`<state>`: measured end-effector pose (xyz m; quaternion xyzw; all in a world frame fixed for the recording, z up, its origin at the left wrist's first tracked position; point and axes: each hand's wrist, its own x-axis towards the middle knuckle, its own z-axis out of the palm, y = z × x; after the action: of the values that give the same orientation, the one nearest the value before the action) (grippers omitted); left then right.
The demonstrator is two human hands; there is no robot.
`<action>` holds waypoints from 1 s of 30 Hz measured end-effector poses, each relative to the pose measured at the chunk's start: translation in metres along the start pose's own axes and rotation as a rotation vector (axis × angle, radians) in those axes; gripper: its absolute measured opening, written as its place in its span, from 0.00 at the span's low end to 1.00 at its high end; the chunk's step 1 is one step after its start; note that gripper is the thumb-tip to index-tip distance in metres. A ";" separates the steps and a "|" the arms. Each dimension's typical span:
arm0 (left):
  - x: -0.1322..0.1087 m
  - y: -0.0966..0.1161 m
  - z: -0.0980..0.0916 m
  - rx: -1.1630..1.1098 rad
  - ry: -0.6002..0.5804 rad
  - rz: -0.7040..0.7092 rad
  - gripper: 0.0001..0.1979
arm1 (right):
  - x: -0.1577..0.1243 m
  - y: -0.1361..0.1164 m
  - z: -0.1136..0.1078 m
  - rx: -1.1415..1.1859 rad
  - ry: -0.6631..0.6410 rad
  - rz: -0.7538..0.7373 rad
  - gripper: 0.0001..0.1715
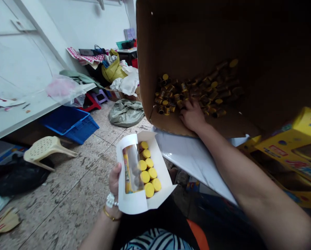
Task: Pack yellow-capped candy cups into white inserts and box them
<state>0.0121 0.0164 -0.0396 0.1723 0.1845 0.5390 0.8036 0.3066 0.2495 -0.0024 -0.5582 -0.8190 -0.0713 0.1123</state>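
Observation:
My left hand point(114, 178) grips the side of an unfolded white window box point(128, 205), its flaps standing out. Several small tubs with yellow lids point(149, 190) stand in rows inside it, beside the clear window. My right hand point(193, 114) reaches into a large brown cardboard carton point(147, 69) lying with its opening toward me. Its fingers touch the heap of small yellow-lidded tubs point(168, 92) on the carton's floor. The fingertips are partly lost among the tubs, so what they hold, if anything, is hidden.
Yellow printed boxes point(282, 149) are stacked at the right. Under the carton is a white marbled tabletop point(176, 149). At left stand a white table point(41, 107), a blue crate point(72, 123) and a cream stool point(47, 149). A grey-green sack point(126, 113) lies on the floor.

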 end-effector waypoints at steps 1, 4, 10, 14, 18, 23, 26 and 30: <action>0.002 -0.001 0.004 -0.003 -0.008 -0.006 0.20 | -0.001 0.000 0.002 -0.003 0.013 0.013 0.25; 0.001 0.000 0.007 0.003 -0.036 0.001 0.19 | -0.003 -0.003 -0.002 0.029 0.111 0.113 0.29; -0.004 0.005 -0.011 -0.013 -0.146 -0.023 0.20 | -0.003 -0.004 -0.004 -0.011 0.132 0.124 0.35; -0.008 0.009 -0.022 -0.045 -0.169 -0.045 0.19 | -0.005 -0.010 -0.007 -0.006 -0.041 0.019 0.20; -0.014 0.016 -0.027 -0.047 -0.227 -0.056 0.23 | -0.005 -0.023 -0.015 -0.016 0.016 0.026 0.19; -0.008 0.014 -0.011 0.000 -0.324 -0.019 0.24 | -0.001 -0.031 -0.009 -0.038 0.149 -0.081 0.29; -0.002 0.010 0.002 -0.011 -0.261 0.058 0.21 | -0.003 -0.029 -0.009 -0.053 0.137 -0.100 0.21; 0.000 0.009 0.007 0.020 -0.160 0.148 0.18 | -0.005 -0.025 -0.012 -0.071 0.153 -0.184 0.19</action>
<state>0.0083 0.0192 -0.0290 0.2360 0.1118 0.5794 0.7721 0.2867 0.2332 0.0084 -0.4772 -0.8527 -0.1526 0.1478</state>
